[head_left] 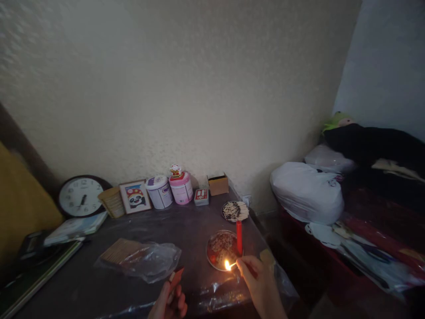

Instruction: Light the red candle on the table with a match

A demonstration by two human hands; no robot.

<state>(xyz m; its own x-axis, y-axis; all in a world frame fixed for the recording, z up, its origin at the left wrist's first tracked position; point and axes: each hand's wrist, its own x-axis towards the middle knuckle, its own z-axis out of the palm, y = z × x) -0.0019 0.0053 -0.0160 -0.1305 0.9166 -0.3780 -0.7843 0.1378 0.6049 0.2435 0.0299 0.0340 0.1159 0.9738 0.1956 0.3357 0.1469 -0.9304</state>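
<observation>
right hand point(260, 277) pinches a burning match point(230, 266) near the counter's front edge; left hand point(171, 301) grips a matchbox point(175, 277). the flame could scorch the fingers or catch the plastic bag point(146, 259).

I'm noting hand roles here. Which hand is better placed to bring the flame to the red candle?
Probably the right hand: it pinches the burning match beside the red candle; the left hand holds a matchbox.

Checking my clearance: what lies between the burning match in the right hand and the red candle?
In the head view, only the round dish of spent matches lies between the lit match, pinched in the right hand, and the upright red candle.
</observation>
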